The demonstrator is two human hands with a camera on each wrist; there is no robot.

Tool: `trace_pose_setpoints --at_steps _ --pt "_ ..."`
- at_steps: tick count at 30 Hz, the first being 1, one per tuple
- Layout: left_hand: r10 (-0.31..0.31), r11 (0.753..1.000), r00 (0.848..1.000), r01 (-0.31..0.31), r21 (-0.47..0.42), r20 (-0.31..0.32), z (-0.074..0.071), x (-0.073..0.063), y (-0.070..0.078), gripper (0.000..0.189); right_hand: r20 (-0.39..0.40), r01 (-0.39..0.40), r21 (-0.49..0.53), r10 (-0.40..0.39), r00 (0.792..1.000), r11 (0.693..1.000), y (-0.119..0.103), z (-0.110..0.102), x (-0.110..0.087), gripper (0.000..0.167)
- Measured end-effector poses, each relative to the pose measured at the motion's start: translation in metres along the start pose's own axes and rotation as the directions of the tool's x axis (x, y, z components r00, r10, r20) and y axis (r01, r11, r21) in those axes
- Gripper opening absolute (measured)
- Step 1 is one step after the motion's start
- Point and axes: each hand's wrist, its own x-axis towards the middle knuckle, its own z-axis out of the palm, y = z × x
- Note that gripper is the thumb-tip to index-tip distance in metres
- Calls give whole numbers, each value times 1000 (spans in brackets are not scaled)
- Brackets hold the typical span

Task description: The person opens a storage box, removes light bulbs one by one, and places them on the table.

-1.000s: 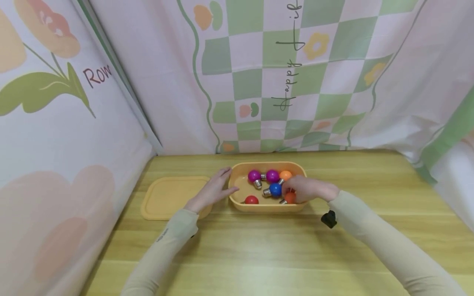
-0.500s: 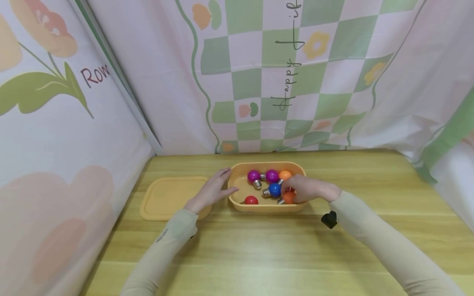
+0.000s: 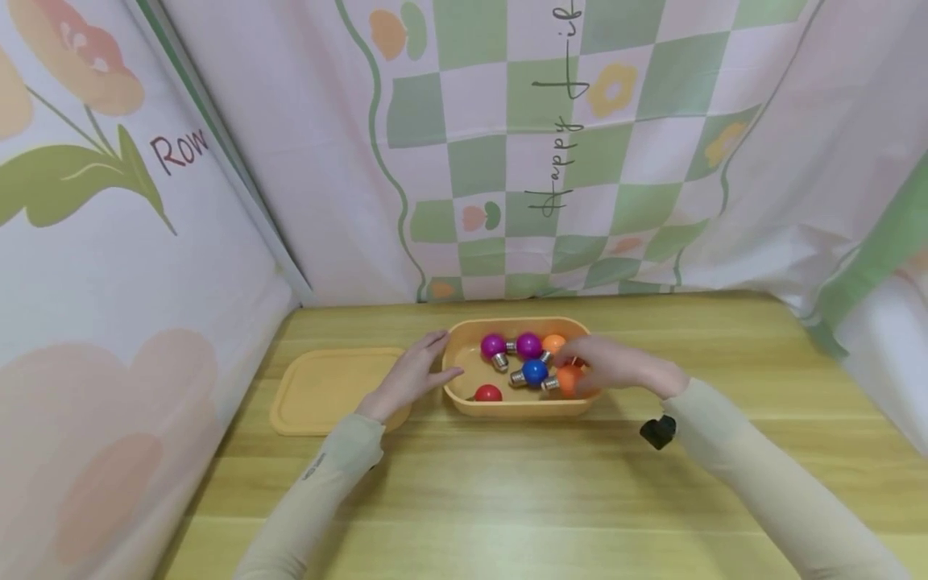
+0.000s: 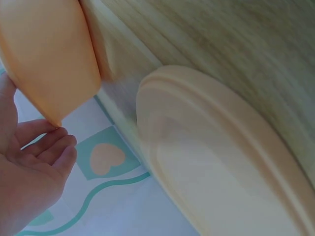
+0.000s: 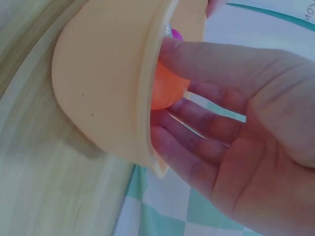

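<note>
In the head view, a yellow plastic box [image 3: 522, 408] holds several coloured light bulbs with silver screw bases. My right hand [image 3: 609, 364] reaches over its right end and holds an orange-red light bulb [image 3: 569, 379], thumb on one side and fingers on the other, as the right wrist view shows of this bulb [image 5: 169, 87]. A blue bulb [image 3: 535, 372] lies just left of it, and a lighter orange bulb [image 3: 553, 345] lies behind, partly covered by the fingers. My left hand [image 3: 409, 377] rests at the box's left end, fingers spread and fingertips at the rim.
Two purple bulbs [image 3: 494, 346] lie along the box's back wall, and a red bulb [image 3: 489, 394] sits at the front left inside. A flat yellow lid [image 3: 326, 391] lies on the wooden table [image 3: 507, 499] left of the box. A patterned curtain [image 3: 536, 161] hangs behind.
My right hand has risen and drawn slightly right, with the orange-red bulb lifting and its base turning to point left. The left hand stays at the rim.
</note>
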Motion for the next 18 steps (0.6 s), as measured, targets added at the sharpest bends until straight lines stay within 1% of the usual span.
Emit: trace_pose_setpoints --at_steps 3,9,12,16,18 --pt "5 1000 1000 -5 3 -4 0 -1 -1 72 -34 -7 13 8 999 1000 1 -1 -4 34" --pt "10 1000 1000 -10 -10 -28 2 -1 -2 71 -111 -11 7 11 994 1000 3 -6 -10 31" --pt "13 1000 999 -13 -11 -31 2 -1 -3 71 -156 0 -12 -2 988 1000 6 -8 -13 31" --pt "11 1000 1000 -12 -12 -27 3 -1 -2 72 -227 20 -41 -29 974 999 9 -11 -18 31" --pt "10 1000 1000 -10 -15 -24 3 0 -2 72 -252 15 -38 -24 967 999 10 -13 -21 32"
